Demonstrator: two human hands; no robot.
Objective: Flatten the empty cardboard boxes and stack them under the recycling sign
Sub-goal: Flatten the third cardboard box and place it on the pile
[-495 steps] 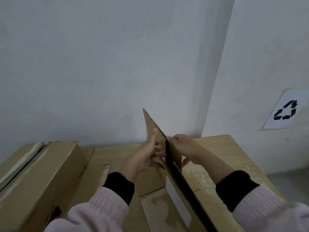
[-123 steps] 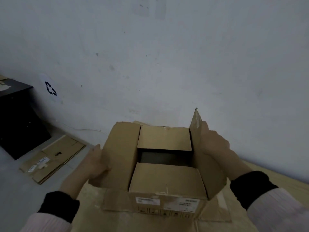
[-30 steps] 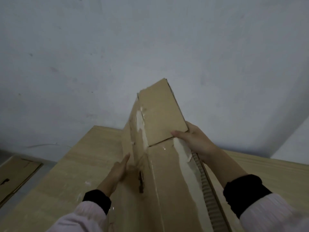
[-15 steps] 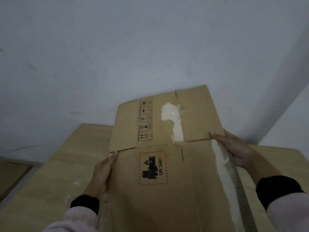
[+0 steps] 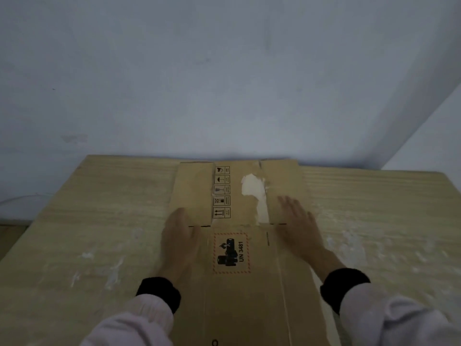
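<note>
The cardboard box [image 5: 262, 290] is laid collapsed on the pale wooden table [image 5: 87, 233], with its far flaps reaching the table's back edge at the wall. At the left, the left hand [image 5: 178, 245] is pressed palm-down on the box's left margin, fingers straight across the flap crease, with nothing grasped. In the middle, a UN 3481 label [image 5: 231, 253] is seen below a strip of handling symbols [image 5: 221, 192], beside a torn white patch [image 5: 254, 193]. At the right, the right hand [image 5: 299, 233] is likewise laid flat and released, fingers spread (slightly blurred). The flattening step is judged nearly done. Next, both long edges would need to be gripped so the panels are kept together, and the box carried to the recycling sign, which is not in view.
</note>
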